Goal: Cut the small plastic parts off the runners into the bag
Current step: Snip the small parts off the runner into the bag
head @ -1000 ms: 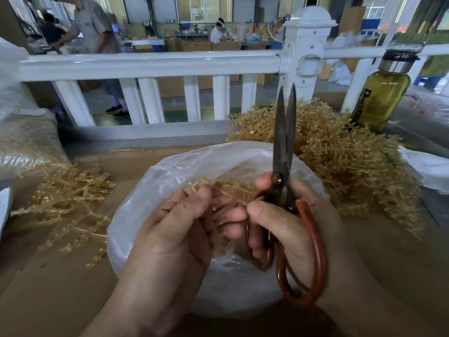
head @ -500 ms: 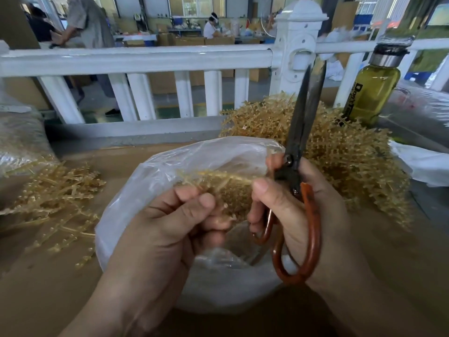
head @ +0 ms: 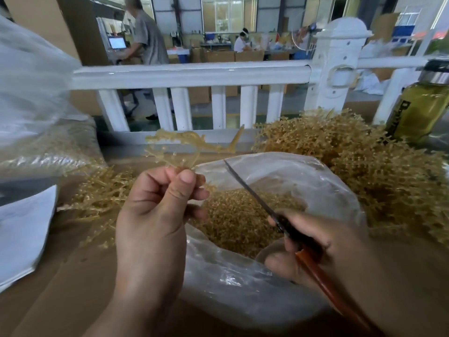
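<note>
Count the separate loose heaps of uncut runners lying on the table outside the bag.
2. One big heap lies right of the bag, by the bottle; a thinner heap lies left, behind the left hand. More may be hidden by the hand.

You see two hands point(head: 155, 215), one scissors point(head: 286, 222), one open bag point(head: 243, 283), one bottle point(head: 418, 110), two runner heaps point(head: 364, 154).

dim indoor light, blurred and bowed edges.
</note>
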{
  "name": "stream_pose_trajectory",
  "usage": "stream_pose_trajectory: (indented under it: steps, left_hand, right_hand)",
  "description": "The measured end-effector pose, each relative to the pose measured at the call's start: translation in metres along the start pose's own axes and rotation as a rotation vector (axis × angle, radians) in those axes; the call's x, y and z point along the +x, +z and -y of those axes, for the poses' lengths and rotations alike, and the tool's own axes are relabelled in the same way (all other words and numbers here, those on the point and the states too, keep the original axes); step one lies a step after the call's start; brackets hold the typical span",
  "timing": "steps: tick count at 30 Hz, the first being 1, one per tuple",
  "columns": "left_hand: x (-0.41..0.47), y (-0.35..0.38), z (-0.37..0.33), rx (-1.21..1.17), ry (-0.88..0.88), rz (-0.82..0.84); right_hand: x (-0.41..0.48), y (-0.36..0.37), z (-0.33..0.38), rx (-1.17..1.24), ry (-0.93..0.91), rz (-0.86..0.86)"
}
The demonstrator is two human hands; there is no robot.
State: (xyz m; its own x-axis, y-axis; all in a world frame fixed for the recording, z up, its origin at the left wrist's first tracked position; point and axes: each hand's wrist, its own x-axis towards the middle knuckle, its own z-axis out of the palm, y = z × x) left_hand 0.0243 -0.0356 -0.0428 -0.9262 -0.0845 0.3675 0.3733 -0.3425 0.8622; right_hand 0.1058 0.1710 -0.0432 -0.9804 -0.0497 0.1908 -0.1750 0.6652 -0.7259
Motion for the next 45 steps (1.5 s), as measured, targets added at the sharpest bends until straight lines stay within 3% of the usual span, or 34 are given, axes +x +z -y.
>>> stream_pose_trajectory:
  steps: [8,45]
  left_hand:
    - [0.004,-0.002,0.002,-0.023,0.031,-0.038]
    - [0.004,-0.004,0.009,0.087,0.191,0.03]
  right_hand:
    - [-0.002,0.003,0.007,-0.279,-0.005,0.008]
    - [-0.004,-0.004,0.018,-0.193,0.0,0.03]
